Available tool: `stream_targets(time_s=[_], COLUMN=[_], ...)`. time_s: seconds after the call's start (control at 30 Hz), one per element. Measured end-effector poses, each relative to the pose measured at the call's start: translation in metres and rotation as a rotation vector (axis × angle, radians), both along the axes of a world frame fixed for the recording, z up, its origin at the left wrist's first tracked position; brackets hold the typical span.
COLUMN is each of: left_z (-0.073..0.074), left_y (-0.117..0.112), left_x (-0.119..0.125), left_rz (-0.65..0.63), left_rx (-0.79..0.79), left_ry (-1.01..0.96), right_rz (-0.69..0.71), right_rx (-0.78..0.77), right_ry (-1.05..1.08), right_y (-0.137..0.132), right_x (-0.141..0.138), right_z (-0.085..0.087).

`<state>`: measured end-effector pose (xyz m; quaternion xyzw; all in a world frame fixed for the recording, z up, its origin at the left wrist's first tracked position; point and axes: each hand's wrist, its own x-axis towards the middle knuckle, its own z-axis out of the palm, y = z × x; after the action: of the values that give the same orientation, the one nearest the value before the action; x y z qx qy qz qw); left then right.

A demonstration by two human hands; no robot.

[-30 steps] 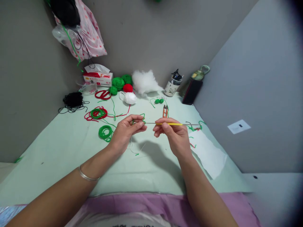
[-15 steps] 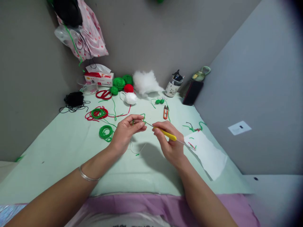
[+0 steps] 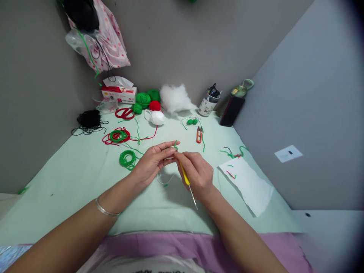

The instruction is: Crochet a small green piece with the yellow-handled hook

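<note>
My left hand (image 3: 153, 162) pinches a small piece of green yarn (image 3: 175, 145) between thumb and fingers, over the middle of the pale green cloth (image 3: 71, 178). My right hand (image 3: 196, 172) meets it, fingers closed round a crochet hook with a yellow grip (image 3: 185, 178). The hook's tip points up into the green yarn at my left fingertips; its metal tail sticks out toward me. A thin white thread (image 3: 165, 181) hangs below my hands.
Green yarn coil (image 3: 127, 158), red and green tangle (image 3: 117, 135), orange snips (image 3: 199, 134) and white paper (image 3: 250, 184) lie around my hands. Yarn balls (image 3: 146, 100), white stuffing (image 3: 174, 98), tissue box (image 3: 119, 94), black yarn (image 3: 88, 119) and a cup (image 3: 207, 104) line the wall.
My right hand has swung the crochet hook from lying level, pointing right, to pointing down toward me, and has moved left until it touches my left fingertips.
</note>
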<state>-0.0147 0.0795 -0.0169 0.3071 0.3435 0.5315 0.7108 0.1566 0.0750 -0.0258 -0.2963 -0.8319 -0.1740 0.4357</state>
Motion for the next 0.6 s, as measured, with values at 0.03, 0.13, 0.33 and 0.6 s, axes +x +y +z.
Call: stream_targets(time_s=[0.03, 0.13, 0.33, 0.6], left_z=[0.000, -0.001, -0.003, -0.003], left_y=[0.000, 0.000, 0.001, 0.003], left_x=[0.000, -0.001, -0.001, -0.005], left_rz=[-0.007, -0.021, -0.045, -0.075], left_rx=[-0.007, -0.015, 0.015, 0.086], left_ry=[-0.007, -0.017, 0.010, 0.124], right_rz=[0.006, 0.024, 0.072, 0.228], right_rx=[-0.001, -0.024, -0.166, -0.601], right_ry=[0.001, 0.012, 0.121, 0.520], right_y=[0.000, -0.001, -0.001, 0.005], right_x=[0.000, 0.001, 0.002, 0.008], right_z=[0.001, 0.000, -0.004, 0.012])
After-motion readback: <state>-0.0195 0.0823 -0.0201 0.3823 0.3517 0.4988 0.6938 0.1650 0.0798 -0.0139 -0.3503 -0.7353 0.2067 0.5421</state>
